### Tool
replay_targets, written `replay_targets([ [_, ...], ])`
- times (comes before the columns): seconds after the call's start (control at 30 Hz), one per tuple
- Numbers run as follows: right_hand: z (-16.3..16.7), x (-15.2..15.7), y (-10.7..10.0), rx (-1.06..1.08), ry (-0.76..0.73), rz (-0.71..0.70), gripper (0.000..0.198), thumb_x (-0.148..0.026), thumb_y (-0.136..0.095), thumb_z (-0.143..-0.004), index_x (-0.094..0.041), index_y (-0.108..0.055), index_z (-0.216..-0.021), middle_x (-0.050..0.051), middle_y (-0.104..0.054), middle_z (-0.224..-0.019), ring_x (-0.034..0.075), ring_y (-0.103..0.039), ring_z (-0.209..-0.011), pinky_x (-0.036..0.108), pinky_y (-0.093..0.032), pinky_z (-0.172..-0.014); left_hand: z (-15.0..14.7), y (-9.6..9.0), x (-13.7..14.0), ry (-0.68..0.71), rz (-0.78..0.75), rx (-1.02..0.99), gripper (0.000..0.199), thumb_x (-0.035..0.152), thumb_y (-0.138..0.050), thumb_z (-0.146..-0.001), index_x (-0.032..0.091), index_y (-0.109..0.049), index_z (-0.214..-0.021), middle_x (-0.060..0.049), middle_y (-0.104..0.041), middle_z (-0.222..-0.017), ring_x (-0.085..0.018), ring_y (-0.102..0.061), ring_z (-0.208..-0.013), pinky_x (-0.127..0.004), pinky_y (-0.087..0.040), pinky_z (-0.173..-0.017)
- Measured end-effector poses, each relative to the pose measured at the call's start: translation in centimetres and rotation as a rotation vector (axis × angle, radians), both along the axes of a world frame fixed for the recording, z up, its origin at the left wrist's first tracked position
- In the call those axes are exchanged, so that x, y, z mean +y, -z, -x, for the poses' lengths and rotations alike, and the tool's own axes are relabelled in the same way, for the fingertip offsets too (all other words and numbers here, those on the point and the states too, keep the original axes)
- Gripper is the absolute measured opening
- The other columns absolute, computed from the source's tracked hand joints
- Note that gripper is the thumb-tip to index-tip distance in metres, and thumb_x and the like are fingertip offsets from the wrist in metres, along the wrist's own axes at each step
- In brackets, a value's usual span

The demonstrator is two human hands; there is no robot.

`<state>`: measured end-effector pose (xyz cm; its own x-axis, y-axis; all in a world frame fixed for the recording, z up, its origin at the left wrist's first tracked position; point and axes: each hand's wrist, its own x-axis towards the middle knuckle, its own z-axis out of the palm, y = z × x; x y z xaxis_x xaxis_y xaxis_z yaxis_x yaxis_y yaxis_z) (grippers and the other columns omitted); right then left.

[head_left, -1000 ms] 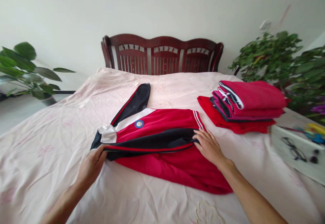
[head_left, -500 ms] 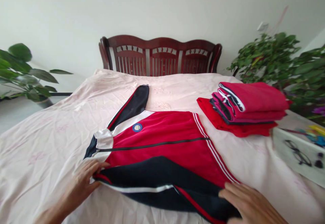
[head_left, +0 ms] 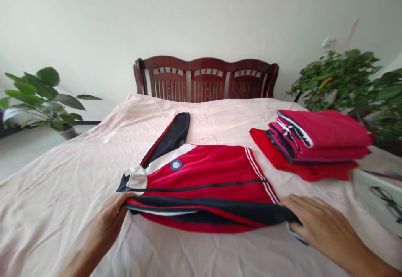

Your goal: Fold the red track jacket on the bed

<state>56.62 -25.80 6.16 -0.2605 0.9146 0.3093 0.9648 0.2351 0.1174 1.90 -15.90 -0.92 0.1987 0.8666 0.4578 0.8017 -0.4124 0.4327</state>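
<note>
A red track jacket [head_left: 201, 168] with navy sleeves, white shoulders and a round blue badge lies zipped, front up, on the bed. Its collar points left and its striped hem right. The far sleeve stretches up and away toward the headboard. Along the near side, the other sleeve lies folded over the jacket's front. My left hand [head_left: 108, 218] is closed on that near edge beside the collar. At the hem end, my right hand [head_left: 320, 222] grips the sleeve's cuff end together with the jacket edge; its fingertips are partly hidden under the cloth.
Folded red and pink clothes [head_left: 323, 139] are stacked on the bed to the right. Beside them, a pale tray-like surface [head_left: 367, 193] bears a pair of glasses [head_left: 387, 201]. A dark wooden headboard [head_left: 205, 76] stands behind, with leafy plants [head_left: 47, 97] at both sides.
The near sleeve and jacket edge have been lifted and drawn inward over the front, so the red underside shows below. Both hands have moved up with the cloth. The view has tilted slightly.
</note>
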Motion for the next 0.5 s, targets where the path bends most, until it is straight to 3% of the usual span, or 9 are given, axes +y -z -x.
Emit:
replay_targets([
  [0.1,0.4,7.0,-2.3,-0.084,0.05,0.107,0.023,-0.012,-0.059,-0.074,-0.024,-0.062,-0.094,0.003,-0.07,-0.095,0.024,-0.065,-0.091,0.035,-0.042,-0.081,-0.6,-0.4,2.3,-0.189,0.029,-0.035,0.028,0.035,-0.041,-0.095,0.027,-0.061,-0.114,0.0,-0.073,-0.101,-0.019,-0.069,-0.092,-0.026,-0.052,-0.077],
  [0.17,1.3,11.3,-2.1,-0.09,0.046,0.196,0.02,-0.012,-0.057,-0.079,-0.023,-0.063,-0.094,0.005,-0.07,-0.101,0.024,-0.064,-0.098,0.035,-0.041,-0.084,-1.1,-0.8,3.6,-0.272,0.059,0.036,0.03,0.034,-0.039,-0.096,0.028,-0.061,-0.116,0.0,-0.072,-0.108,-0.019,-0.069,-0.094,-0.026,-0.05,-0.074],
  [0.23,2.3,14.3,-0.6,-0.078,0.057,0.285,0.02,-0.011,-0.055,-0.08,-0.022,-0.064,-0.095,0.006,-0.069,-0.104,0.023,-0.063,-0.1,0.033,-0.041,-0.083,-1.3,-0.8,4.3,-0.301,0.089,0.142,0.032,0.035,-0.036,-0.098,0.029,-0.063,-0.116,-0.001,-0.071,-0.113,-0.019,-0.068,-0.094,-0.025,-0.048,-0.07],
  [0.37,3.4,16.1,2.8,-0.051,0.041,0.3,0.034,-0.007,-0.053,-0.079,-0.02,-0.065,-0.108,0.007,-0.067,-0.11,0.022,-0.062,-0.103,0.033,-0.041,-0.086,-0.4,0.1,3.9,-0.315,0.069,0.332,0.034,0.034,-0.036,-0.098,0.025,-0.068,-0.106,-0.006,-0.069,-0.106,-0.023,-0.066,-0.092,-0.03,-0.048,-0.073],
  [0.43,3.1,16.2,3.2,-0.03,0.015,0.203,0.041,-0.005,-0.051,-0.078,-0.02,-0.064,-0.114,0.008,-0.065,-0.115,0.022,-0.06,-0.106,0.033,-0.041,-0.088,0.0,0.3,3.4,-0.309,0.065,0.368,0.033,0.033,-0.038,-0.097,0.024,-0.068,-0.104,-0.006,-0.067,-0.101,-0.023,-0.065,-0.089,-0.031,-0.049,-0.073],
  [0.5,2.6,16.5,2.2,-0.022,0.022,0.07,0.044,-0.004,-0.049,-0.077,-0.019,-0.064,-0.116,0.009,-0.064,-0.113,0.022,-0.059,-0.103,0.034,-0.042,-0.086,0.0,-0.1,3.2,-0.311,0.06,0.338,0.032,0.03,-0.037,-0.097,0.024,-0.066,-0.108,-0.005,-0.065,-0.102,-0.021,-0.065,-0.089,-0.03,-0.048,-0.071],
])
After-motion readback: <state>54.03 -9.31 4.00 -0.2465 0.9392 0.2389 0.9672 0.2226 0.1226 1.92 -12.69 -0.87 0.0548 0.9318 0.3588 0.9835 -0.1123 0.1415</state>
